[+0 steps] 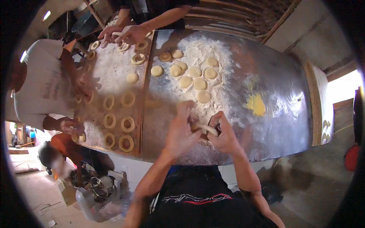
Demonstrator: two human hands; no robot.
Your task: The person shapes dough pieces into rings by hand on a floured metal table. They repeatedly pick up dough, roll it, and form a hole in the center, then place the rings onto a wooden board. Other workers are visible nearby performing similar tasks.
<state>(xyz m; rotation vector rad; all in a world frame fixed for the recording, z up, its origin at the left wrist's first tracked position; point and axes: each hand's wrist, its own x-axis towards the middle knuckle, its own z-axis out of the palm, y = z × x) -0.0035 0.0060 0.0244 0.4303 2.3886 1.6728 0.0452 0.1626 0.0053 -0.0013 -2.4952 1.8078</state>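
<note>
My left hand [182,133] and my right hand [224,136] pinch a pale dough piece [208,129] stretched between them, low over the floured metal table [281,121]. My fingers are curled around its two ends, partly hiding its shape. Just beyond my hands, several flat dough rounds [203,97] lie on a patch of white flour [220,87]. A yellow smear of a soft, greasy-looking substance [255,104] is on the metal to the right.
A wooden board [138,148] with several dough rings [127,124] covers the table's left part. Co-workers' hands are at it from the far side [129,34] and left [72,127]. A person [64,148] bends low at lower left. An upright board [317,106] stands at right.
</note>
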